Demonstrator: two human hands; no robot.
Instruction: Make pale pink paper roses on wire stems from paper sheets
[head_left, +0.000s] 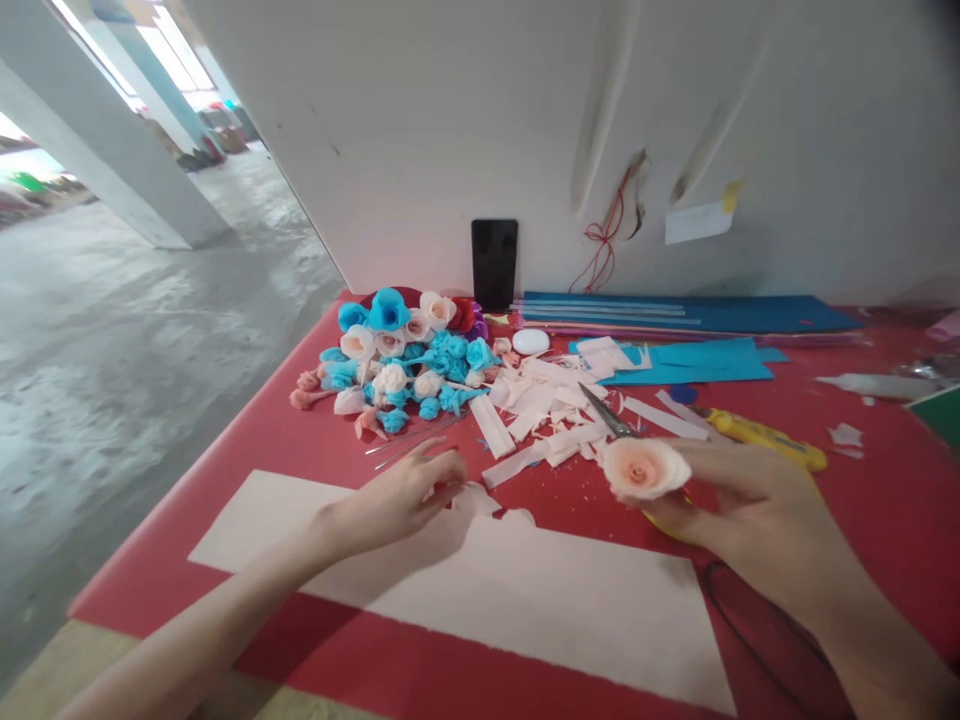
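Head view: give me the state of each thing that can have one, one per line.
Right hand: closed on the pale pink flower
Pale pink flower: petals spread, facing up
Left hand: fingers curled, grip unclear
Scissors: blades look shut, handles partly hidden
Pale sheet: spread flat
Other flowers: heaped together
Black slab: upright
Red cord: looped, hanging

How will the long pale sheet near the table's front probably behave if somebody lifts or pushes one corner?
The pale sheet would probably sag, being long and apparently thin. It is likely light, since its edge shows almost no thickness. If pushed, it might slide or wrinkle, lying flat on the red tabletop.
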